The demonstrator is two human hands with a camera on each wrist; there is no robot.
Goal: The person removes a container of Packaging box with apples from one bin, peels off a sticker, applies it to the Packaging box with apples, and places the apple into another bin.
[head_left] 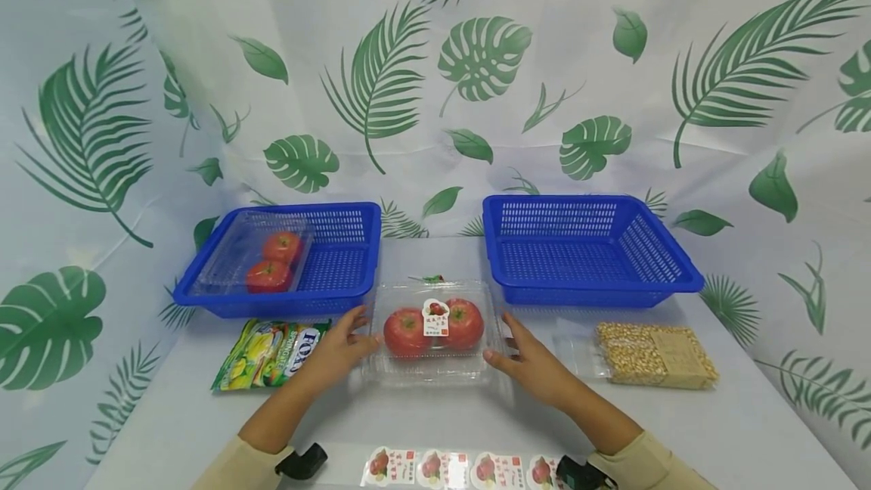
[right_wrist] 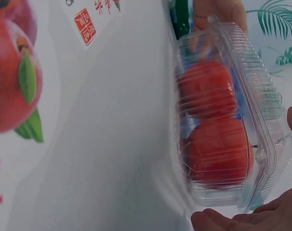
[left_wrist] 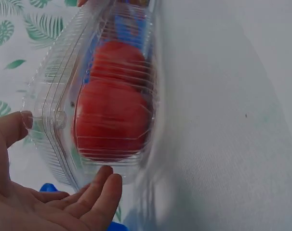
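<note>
A clear plastic clamshell box [head_left: 432, 367] with two red apples [head_left: 466, 324] inside sits mid-table, its lid closed. On the lid is a white apple-picture sticker [head_left: 435, 318]. My left hand [head_left: 342, 350] is at the box's left end; in the left wrist view its thumb [left_wrist: 20, 122] touches the lid's edge and fairly straight fingers [left_wrist: 105, 197] lie by the end wall. At the opposite end, my right hand [head_left: 534, 365] has thumb and fingers spread. In the right wrist view its fingertips [right_wrist: 208, 219] are close beside the box; contact is unclear.
A blue basket [head_left: 340, 297] at the back left holds another clear box with apples [head_left: 270, 276]. Another blue basket [head_left: 592, 295] stands back right. A green candy bag [head_left: 261, 358] lies left, a kernel pack [head_left: 656, 354] right. A strip of apple stickers [head_left: 442, 469] lies in front.
</note>
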